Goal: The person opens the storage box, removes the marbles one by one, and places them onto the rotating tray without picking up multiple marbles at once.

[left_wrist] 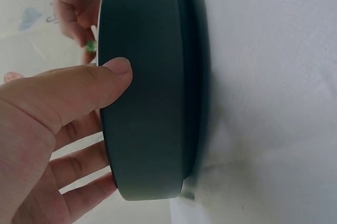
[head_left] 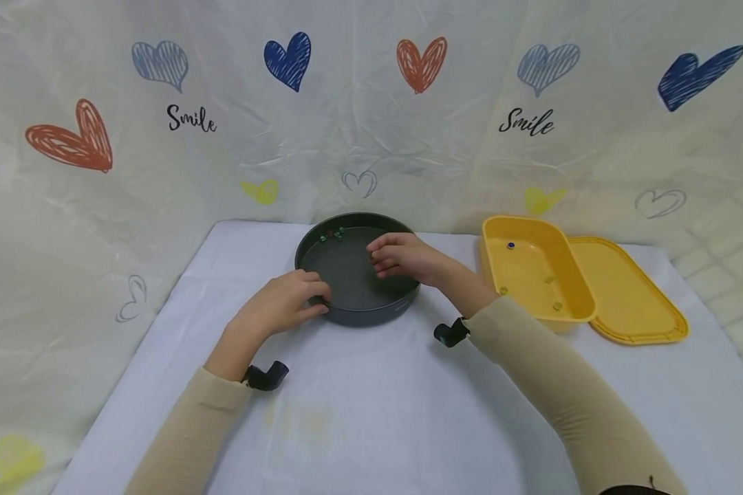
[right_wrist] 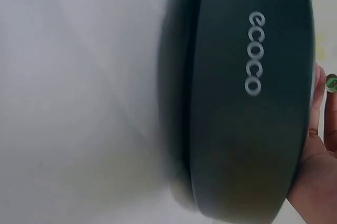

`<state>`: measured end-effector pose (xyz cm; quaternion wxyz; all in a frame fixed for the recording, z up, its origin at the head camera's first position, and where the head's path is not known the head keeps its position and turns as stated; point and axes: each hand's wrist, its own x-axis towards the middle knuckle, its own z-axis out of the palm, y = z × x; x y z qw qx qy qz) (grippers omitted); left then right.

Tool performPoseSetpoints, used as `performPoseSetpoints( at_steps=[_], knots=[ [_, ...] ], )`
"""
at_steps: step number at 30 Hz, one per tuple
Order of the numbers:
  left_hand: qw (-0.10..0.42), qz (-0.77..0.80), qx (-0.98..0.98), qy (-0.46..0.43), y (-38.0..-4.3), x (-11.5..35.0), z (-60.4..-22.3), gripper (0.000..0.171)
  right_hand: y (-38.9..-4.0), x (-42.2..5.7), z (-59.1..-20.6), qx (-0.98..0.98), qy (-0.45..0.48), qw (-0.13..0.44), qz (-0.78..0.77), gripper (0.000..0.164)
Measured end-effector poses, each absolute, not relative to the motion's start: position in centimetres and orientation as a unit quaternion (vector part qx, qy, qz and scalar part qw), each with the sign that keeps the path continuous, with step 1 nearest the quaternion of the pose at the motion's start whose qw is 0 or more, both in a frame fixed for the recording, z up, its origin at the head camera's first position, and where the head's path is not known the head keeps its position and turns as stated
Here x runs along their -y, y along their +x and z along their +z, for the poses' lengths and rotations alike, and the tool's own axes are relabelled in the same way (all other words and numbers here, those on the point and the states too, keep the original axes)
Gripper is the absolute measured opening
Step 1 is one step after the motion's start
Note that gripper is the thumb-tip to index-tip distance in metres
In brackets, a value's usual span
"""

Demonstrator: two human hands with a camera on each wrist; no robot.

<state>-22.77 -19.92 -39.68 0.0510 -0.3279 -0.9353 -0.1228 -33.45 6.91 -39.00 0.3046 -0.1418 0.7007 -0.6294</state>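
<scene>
Head view: the left hand pinched the near-left rim of a round, dark-green pan lying flat, opening upward; above it, the right hand pinched a small, glassy green bead, its long axis indiscernible.

Beige long sleeves, plain and slightly creased, with a small black angular camera at each wrist

The pan, apparently holding marbles, adjoins tub's left.
</scene>
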Motion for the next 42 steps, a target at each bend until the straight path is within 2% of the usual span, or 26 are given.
performPoseSetpoints(
  at_steps=[4,15,30,42],
  knots=[
    [0.047,-0.127,0.936,-0.326,-22.7,19.9,-39.6,0.011,-33.3,-6.0,-39.3,-0.706,-0.156,0.305,-0.620,0.035],
    [0.044,-0.125,0.938,-0.320,-22.7,19.9,-39.7,0.011,-33.0,-3.9,-40.3,-0.760,-0.152,0.308,-0.551,0.030],
    [0.032,-0.118,0.943,-0.311,-22.7,19.8,-39.7,0.011,-32.9,-3.0,-41.2,-0.801,-0.191,0.295,-0.484,0.021],
    [0.035,-0.119,0.943,-0.309,-22.7,19.8,-39.8,0.010,-32.8,-3.0,-41.1,-0.809,-0.198,0.292,-0.470,0.022]
  ],
)
